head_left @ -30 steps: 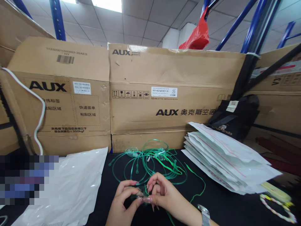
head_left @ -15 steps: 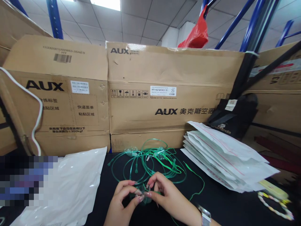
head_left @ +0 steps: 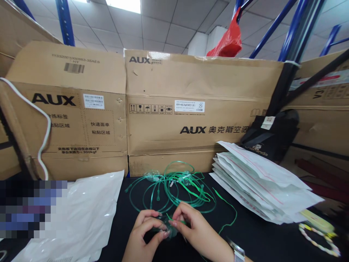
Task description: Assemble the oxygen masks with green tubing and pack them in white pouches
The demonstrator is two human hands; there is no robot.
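Translucent greenish plastic piece (head_left: 172,233), partly hidden

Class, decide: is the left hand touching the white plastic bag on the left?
Apart. The head view shows black tabletop between the left hand and the right edge of the white plastic bag.

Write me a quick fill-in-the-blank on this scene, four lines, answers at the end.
1. Beyond the left hand and right hand, which work at a see-through piece, lies a coil of tubing coloured ____.
2. The watch is worn on the person's ____ wrist.
3. The plastic bag hanging near the ceiling is ____ in colour.
4. The bold Latin letters on the middle box spell ____.

Missing words: green; right; red; AUX
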